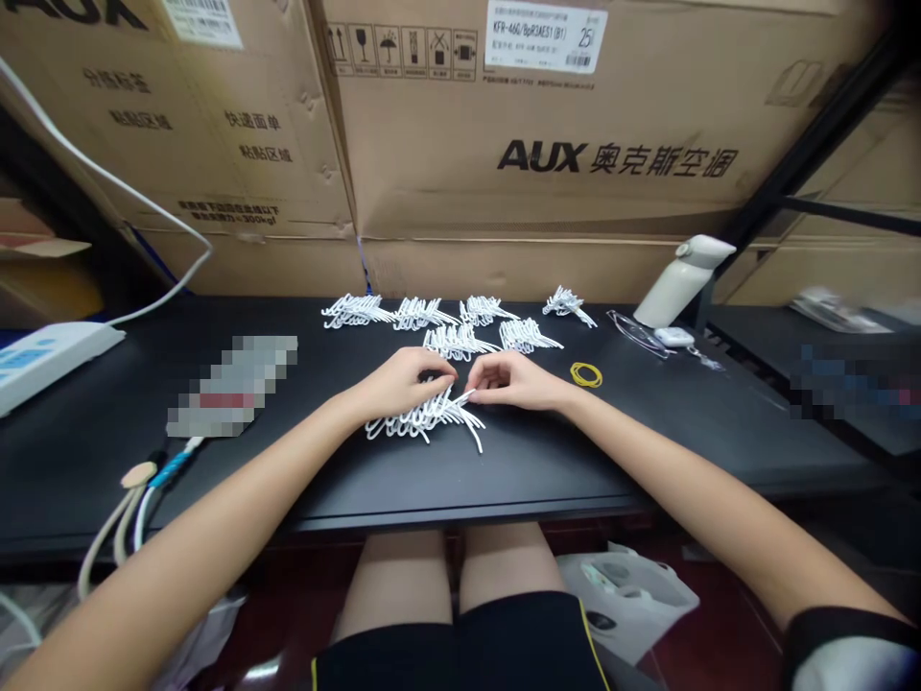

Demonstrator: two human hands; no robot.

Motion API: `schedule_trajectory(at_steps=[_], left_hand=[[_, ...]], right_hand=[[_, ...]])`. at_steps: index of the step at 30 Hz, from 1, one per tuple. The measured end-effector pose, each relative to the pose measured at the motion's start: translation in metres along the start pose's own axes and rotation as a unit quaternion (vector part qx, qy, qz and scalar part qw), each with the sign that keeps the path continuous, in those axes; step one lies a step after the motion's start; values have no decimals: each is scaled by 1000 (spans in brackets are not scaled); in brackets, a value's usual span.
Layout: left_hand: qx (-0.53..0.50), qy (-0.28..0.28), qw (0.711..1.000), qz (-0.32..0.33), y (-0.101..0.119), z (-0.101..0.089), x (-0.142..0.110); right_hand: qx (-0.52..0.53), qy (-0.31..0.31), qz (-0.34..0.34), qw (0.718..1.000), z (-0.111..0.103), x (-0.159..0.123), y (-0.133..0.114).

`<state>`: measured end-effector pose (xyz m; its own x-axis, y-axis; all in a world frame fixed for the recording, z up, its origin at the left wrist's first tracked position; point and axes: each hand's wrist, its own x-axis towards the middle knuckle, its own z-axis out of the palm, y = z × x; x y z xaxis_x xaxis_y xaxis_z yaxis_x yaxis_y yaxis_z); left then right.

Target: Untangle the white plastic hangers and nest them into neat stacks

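A loose pile of white wire hooks point(417, 418) lies on the black table in front of me. My left hand point(407, 382) reaches over the pile's far side, thumb and forefinger curled together at the hooks' upper ends; its other fingers are hidden. From the right, my right hand point(507, 380) pinches the straight end of a white hook between thumb and fingertips. Behind my hands stand neat groups of similar hooks, among them a near group point(457, 343) and another group point(529, 334). A yellow rubber band point(586, 374) lies right of my right hand.
Further hook groups point(356, 310) line the back, below large cardboard boxes point(432, 173). At the right are a white bottle point(676, 283), glasses point(637, 334) and a white earphone case point(674, 337). To the left lie a blurred-out phone-like object point(234, 384) with a cable and a power strip point(50, 355).
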<state>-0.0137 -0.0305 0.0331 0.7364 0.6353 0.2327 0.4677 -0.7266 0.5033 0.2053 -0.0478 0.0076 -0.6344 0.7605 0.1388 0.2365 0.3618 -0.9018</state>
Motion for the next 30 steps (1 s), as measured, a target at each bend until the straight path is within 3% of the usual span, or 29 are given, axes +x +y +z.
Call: schedule_trajectory(at_steps=[3,9,22,30], left_hand=[[7,-12,1000,13,-2,0,0],[1,-28,1000,3,-5,1,0],[-24,-10,999,-23,-5,5,2],[-35,9,999,-21,-8,7,2]], right_hand=[[50,1,18,999,-3,1,2],[35,5,16,999,-4,4,3],[-6,-29,-15,999,2,0,-9],[3,-20,9,1000,9,1,-11]])
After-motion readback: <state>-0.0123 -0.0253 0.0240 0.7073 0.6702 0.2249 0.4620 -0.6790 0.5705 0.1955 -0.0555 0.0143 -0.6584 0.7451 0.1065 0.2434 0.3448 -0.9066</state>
